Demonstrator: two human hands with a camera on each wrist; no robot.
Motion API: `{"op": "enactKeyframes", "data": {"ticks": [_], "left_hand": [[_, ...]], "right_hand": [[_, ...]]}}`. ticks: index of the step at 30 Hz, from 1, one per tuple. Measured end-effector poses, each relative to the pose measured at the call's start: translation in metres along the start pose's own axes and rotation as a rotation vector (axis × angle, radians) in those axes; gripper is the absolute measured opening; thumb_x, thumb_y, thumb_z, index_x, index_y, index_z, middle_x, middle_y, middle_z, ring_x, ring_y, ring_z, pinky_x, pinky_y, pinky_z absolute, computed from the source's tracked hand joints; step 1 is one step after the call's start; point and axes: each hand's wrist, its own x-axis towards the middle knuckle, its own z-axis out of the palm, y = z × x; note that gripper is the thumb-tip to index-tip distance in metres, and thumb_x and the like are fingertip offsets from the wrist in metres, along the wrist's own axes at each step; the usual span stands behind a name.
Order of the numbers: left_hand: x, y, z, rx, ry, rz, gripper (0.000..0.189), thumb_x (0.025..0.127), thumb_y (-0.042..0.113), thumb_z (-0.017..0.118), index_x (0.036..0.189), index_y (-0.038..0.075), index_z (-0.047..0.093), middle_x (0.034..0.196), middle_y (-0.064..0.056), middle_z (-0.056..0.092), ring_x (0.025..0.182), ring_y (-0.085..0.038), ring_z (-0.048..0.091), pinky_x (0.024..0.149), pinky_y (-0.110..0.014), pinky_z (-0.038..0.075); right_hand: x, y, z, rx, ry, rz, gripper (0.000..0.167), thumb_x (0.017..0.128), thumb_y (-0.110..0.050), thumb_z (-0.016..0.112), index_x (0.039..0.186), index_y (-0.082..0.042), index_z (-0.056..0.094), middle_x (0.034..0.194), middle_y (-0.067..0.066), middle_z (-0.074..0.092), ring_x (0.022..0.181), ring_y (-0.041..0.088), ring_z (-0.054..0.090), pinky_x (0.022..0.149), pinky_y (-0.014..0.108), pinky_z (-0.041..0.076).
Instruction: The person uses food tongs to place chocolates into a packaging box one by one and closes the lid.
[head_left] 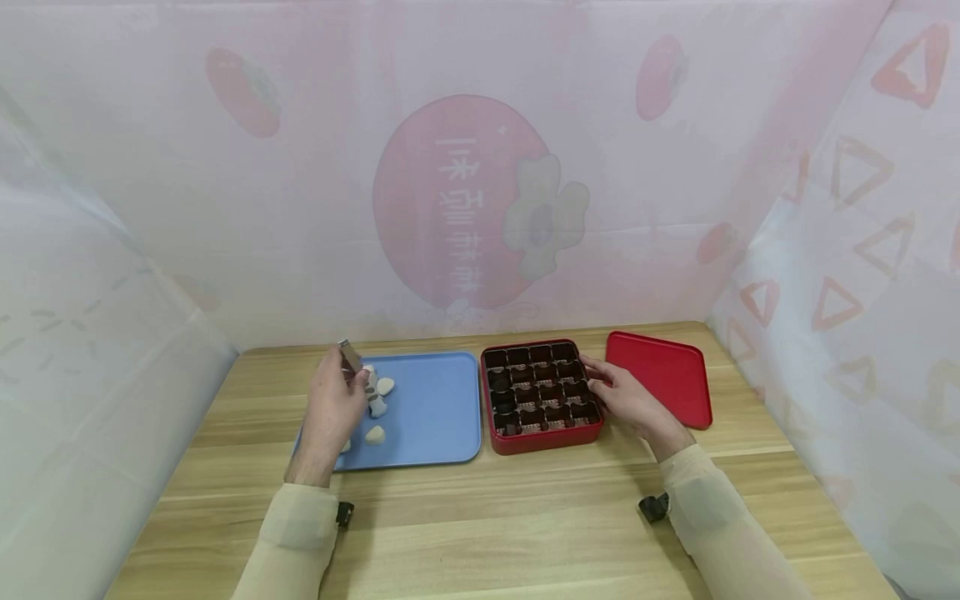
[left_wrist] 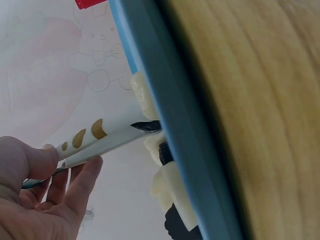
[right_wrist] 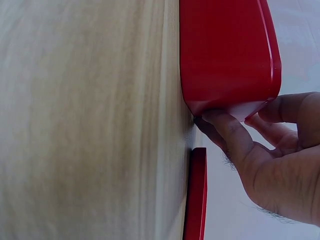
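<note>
My left hand [head_left: 333,406] grips metal tongs [left_wrist: 95,140] with crescent-shaped marks, thumb above and fingers beneath. They point down among white and dark chocolates at the left of the blue tray [head_left: 435,408]; whether the tips pinch one, I cannot tell. A white chocolate [left_wrist: 144,96] lies beside the tips in the left wrist view. At the right side of the red box [head_left: 547,439], my right hand [head_left: 630,404] holds its corner with thumb and fingers. Inside is a dark brown divided insert [head_left: 542,377], with dark chocolates [head_left: 502,402] in its left column.
To the right of the box lies a red lid [head_left: 667,375], near the table's back edge. Another white chocolate [head_left: 375,435] sits nearer the tray's front. All stands on a wooden table [head_left: 480,533], with printed pink cloth [head_left: 322,208] behind and at the sides.
</note>
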Motion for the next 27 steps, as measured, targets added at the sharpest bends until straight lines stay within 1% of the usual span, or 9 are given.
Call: {"op": "enactKeyframes", "data": {"ticks": [2, 7, 8, 11, 15, 19, 22, 25, 27], "left_hand": [[-0.001, 0.000, 0.001, 0.007, 0.020, 0.006, 0.019, 0.117, -0.003, 0.060, 0.135, -0.006, 0.058, 0.135, -0.030, 0.066, 0.132, -0.053, 0.074, 0.111, -0.064, 0.070], [-0.003, 0.004, 0.002, -0.010, 0.063, 0.031, 0.011, 0.115, -0.006, 0.061, 0.124, -0.001, 0.060, 0.131, -0.024, 0.067, 0.129, -0.048, 0.073, 0.106, -0.063, 0.070], [-0.004, 0.005, 0.002, -0.018, 0.072, 0.035, 0.010, 0.115, -0.006, 0.061, 0.123, 0.000, 0.061, 0.130, -0.023, 0.067, 0.129, -0.047, 0.073, 0.106, -0.063, 0.070], [-0.004, 0.010, 0.002, -0.051, 0.088, 0.050, 0.011, 0.113, -0.008, 0.061, 0.118, 0.001, 0.061, 0.130, -0.022, 0.068, 0.128, -0.046, 0.073, 0.106, -0.063, 0.069], [-0.004, 0.017, 0.004, -0.073, 0.094, 0.066, 0.009, 0.114, -0.007, 0.063, 0.117, 0.001, 0.061, 0.129, -0.021, 0.070, 0.128, -0.046, 0.075, 0.104, -0.061, 0.070], [-0.002, 0.027, 0.009, -0.084, 0.072, 0.088, 0.010, 0.115, -0.006, 0.063, 0.116, 0.003, 0.059, 0.128, -0.020, 0.070, 0.127, -0.045, 0.076, 0.100, -0.059, 0.071], [0.001, 0.037, 0.015, -0.096, 0.067, 0.122, 0.012, 0.114, -0.008, 0.063, 0.115, 0.003, 0.059, 0.127, -0.020, 0.069, 0.126, -0.045, 0.075, 0.102, -0.058, 0.070], [0.003, 0.047, 0.020, -0.103, 0.070, 0.149, 0.013, 0.114, -0.008, 0.065, 0.116, 0.003, 0.060, 0.127, -0.019, 0.069, 0.126, -0.044, 0.075, 0.105, -0.058, 0.069], [0.003, 0.055, 0.024, -0.108, 0.066, 0.165, 0.012, 0.115, -0.006, 0.065, 0.117, 0.004, 0.060, 0.127, -0.018, 0.069, 0.127, -0.043, 0.074, 0.106, -0.058, 0.068]], "right_hand": [[-0.001, -0.001, -0.001, -0.011, 0.000, -0.002, 0.061, 0.123, -0.003, 0.048, 0.182, -0.002, 0.035, 0.180, 0.040, 0.043, 0.168, 0.055, 0.048, 0.121, 0.041, 0.057], [-0.001, -0.002, -0.001, -0.023, -0.003, -0.008, 0.061, 0.122, -0.003, 0.048, 0.182, -0.001, 0.035, 0.180, 0.040, 0.043, 0.170, 0.056, 0.045, 0.134, 0.058, 0.051], [-0.001, -0.002, 0.000, -0.020, -0.003, -0.007, 0.061, 0.122, -0.003, 0.049, 0.182, -0.001, 0.035, 0.181, 0.039, 0.043, 0.171, 0.056, 0.044, 0.138, 0.061, 0.048], [0.000, -0.002, 0.000, -0.020, -0.005, -0.011, 0.061, 0.122, -0.003, 0.049, 0.182, 0.000, 0.035, 0.180, 0.040, 0.043, 0.171, 0.057, 0.043, 0.142, 0.067, 0.044], [0.000, -0.003, 0.000, -0.018, -0.007, -0.014, 0.061, 0.122, -0.003, 0.048, 0.182, 0.000, 0.034, 0.180, 0.041, 0.043, 0.170, 0.058, 0.043, 0.140, 0.067, 0.046], [-0.002, -0.005, 0.000, -0.023, -0.003, -0.012, 0.061, 0.122, -0.002, 0.048, 0.182, 0.002, 0.033, 0.179, 0.042, 0.043, 0.169, 0.059, 0.045, 0.137, 0.064, 0.050], [-0.002, -0.003, -0.001, -0.011, -0.005, -0.010, 0.062, 0.122, -0.003, 0.049, 0.182, 0.000, 0.034, 0.179, 0.042, 0.043, 0.169, 0.058, 0.045, 0.137, 0.063, 0.051], [0.002, 0.007, -0.004, 0.002, -0.016, -0.033, 0.062, 0.123, -0.009, 0.053, 0.182, -0.005, 0.038, 0.179, 0.040, 0.044, 0.169, 0.056, 0.046, 0.138, 0.064, 0.051], [0.011, 0.027, -0.007, 0.015, -0.010, -0.099, 0.060, 0.123, -0.014, 0.057, 0.181, -0.011, 0.044, 0.175, 0.038, 0.051, 0.164, 0.049, 0.055, 0.130, 0.053, 0.060]]}}
